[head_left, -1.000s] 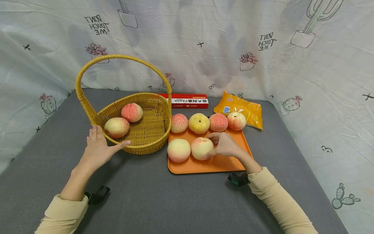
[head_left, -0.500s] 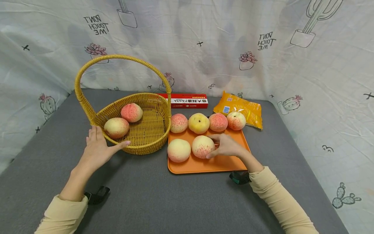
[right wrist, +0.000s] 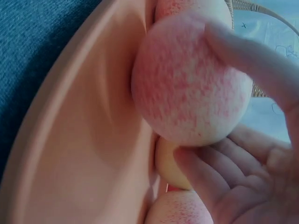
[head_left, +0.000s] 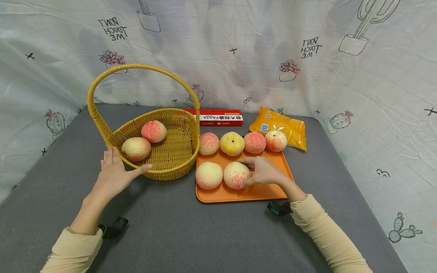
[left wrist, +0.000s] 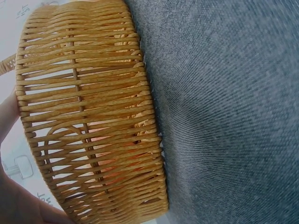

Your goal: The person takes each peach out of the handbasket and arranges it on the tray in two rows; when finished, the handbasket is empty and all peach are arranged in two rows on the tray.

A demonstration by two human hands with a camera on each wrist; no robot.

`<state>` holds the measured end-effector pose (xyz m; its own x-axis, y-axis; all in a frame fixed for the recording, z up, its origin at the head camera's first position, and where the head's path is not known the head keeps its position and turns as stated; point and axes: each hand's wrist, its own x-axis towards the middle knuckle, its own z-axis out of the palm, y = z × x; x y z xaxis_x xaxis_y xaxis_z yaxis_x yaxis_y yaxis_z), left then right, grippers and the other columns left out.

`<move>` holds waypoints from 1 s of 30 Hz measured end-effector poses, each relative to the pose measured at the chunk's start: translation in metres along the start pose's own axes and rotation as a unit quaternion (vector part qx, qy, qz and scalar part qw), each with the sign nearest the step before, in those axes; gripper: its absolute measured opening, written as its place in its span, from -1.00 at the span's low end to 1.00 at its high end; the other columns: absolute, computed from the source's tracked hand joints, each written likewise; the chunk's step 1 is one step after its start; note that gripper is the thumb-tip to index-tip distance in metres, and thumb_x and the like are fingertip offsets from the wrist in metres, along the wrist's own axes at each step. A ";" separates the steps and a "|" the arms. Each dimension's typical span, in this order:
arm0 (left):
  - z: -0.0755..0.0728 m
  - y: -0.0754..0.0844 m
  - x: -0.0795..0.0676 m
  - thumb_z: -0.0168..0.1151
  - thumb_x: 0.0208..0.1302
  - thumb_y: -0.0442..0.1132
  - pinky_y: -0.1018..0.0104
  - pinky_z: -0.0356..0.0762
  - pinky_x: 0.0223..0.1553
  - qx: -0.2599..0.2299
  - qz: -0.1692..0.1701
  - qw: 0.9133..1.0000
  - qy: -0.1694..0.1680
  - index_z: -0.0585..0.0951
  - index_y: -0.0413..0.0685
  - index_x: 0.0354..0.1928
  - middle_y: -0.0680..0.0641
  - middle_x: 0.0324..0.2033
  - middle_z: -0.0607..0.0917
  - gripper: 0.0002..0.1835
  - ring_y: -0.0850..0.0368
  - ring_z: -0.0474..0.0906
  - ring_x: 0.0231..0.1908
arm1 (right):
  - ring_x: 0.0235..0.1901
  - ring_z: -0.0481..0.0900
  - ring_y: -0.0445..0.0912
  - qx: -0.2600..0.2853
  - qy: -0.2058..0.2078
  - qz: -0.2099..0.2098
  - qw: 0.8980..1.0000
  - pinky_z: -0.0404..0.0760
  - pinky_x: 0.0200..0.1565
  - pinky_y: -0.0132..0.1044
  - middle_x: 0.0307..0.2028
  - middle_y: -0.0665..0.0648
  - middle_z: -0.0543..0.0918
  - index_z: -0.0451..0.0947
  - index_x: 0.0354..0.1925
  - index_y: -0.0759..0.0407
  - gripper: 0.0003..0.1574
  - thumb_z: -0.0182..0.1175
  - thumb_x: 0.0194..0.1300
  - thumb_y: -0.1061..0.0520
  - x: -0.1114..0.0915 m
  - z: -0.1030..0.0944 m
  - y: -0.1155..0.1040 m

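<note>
On the orange tray [head_left: 273,191], my right hand [head_left: 266,170] holds a pale peach with red speckles [head_left: 236,175] between thumb and fingers. The right wrist view shows the thumb on one side of this peach [right wrist: 187,88] and the fingertips at the other. A second pale peach [head_left: 209,175] sits right beside it on the left. My left hand [head_left: 114,172] rests at the near left rim of the yellow wicker basket [head_left: 170,175], thumb and fingers spread wide. Inside the basket lie a red peach [head_left: 154,131] and a yellowish peach [head_left: 136,149].
Along the tray's far side is a row of several peaches, among them a yellow peach [head_left: 232,144]. Behind them stand a red pasta box [head_left: 222,118] and an orange snack bag [head_left: 283,127]. The basket's tall handle [head_left: 143,66] arches over it.
The peach in my right hand has turned, its speckled side now facing me. It rose slightly to the right, then came back down left beside its neighbour. My left hand stays still.
</note>
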<state>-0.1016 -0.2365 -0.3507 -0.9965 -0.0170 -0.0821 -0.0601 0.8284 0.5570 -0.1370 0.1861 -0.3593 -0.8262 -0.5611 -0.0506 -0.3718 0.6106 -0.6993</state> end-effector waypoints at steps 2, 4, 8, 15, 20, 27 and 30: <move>0.000 0.000 0.000 0.12 0.19 0.42 -0.48 -0.25 0.23 -0.001 0.001 1.000 0.002 -0.47 -0.56 0.35 -0.54 0.34 -0.54 0.38 -0.67 -0.49 0.28 | 0.13 0.55 0.10 0.008 -0.021 -0.012 1.000 0.50 0.15 -0.06 0.11 0.26 0.59 0.47 0.20 0.39 -0.08 0.57 -0.14 0.16 0.000 -0.001 -0.001; 0.000 0.000 0.000 0.12 0.18 0.42 -0.48 -0.26 0.23 -0.002 0.002 1.000 0.005 -0.47 -0.56 0.35 -0.54 0.34 -0.54 0.38 -0.66 -0.49 0.29 | 0.15 0.53 0.12 0.013 -0.032 -0.018 0.999 0.48 0.17 -0.05 0.13 0.27 0.58 0.45 0.22 0.40 -0.06 0.57 -0.12 0.15 -0.001 -0.001 -0.001; 0.001 0.001 0.000 0.12 0.18 0.42 -0.46 -0.28 0.25 -0.002 0.002 1.000 0.005 -0.47 -0.56 0.36 -0.53 0.35 -0.54 0.38 -0.64 -0.49 0.30 | 0.20 0.47 0.16 0.014 -0.033 -0.013 0.999 0.45 0.20 -0.03 0.20 0.33 0.51 0.39 0.27 0.44 0.00 0.57 -0.08 0.12 -0.001 -0.003 -0.001; 0.000 0.000 0.000 0.11 0.19 0.42 -0.44 -0.30 0.26 0.002 0.001 1.000 0.000 -0.48 -0.57 0.35 -0.53 0.35 -0.55 0.38 -0.62 -0.51 0.31 | 0.25 0.42 0.14 -0.005 -0.014 0.009 1.000 0.41 0.22 0.00 0.25 0.30 0.48 0.37 0.31 0.38 0.02 0.55 -0.06 0.07 0.000 -0.005 0.000; 0.001 0.002 -0.001 0.13 0.18 0.42 -0.46 -0.28 0.25 -0.001 0.004 1.000 0.003 -0.46 -0.56 0.36 -0.53 0.35 -0.53 0.38 -0.63 -0.49 0.31 | 0.28 0.39 0.15 0.007 -0.001 0.008 1.000 0.38 0.25 0.01 0.28 0.30 0.44 0.34 0.33 0.37 0.03 0.54 -0.07 0.15 0.002 -0.006 -0.002; 0.000 0.002 -0.001 0.13 0.19 0.41 -0.44 -0.31 0.26 -0.004 0.008 1.000 0.006 -0.45 -0.57 0.36 -0.54 0.35 -0.52 0.37 -0.60 -0.52 0.32 | 0.27 0.39 0.21 0.024 0.022 -0.029 0.999 0.38 0.24 -0.01 0.26 0.37 0.44 0.34 0.30 0.46 -0.07 0.46 -0.03 0.32 0.005 -0.010 -0.015; 0.000 0.002 -0.001 0.13 0.18 0.42 -0.44 -0.30 0.27 -0.001 0.007 1.000 0.005 -0.44 -0.58 0.36 -0.54 0.36 -0.51 0.38 -0.61 -0.50 0.32 | 0.27 0.38 0.20 0.025 0.033 -0.048 0.998 0.39 0.24 -0.03 0.27 0.37 0.43 0.34 0.30 0.47 -0.05 0.50 -0.02 0.27 0.008 -0.012 -0.026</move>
<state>-0.1008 -0.2345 -0.3498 -0.9978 -0.0120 -0.0659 -0.0469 0.8279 0.5589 -0.1391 0.1725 -0.3330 -0.8148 -0.5761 0.0647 -0.4303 0.5261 -0.7335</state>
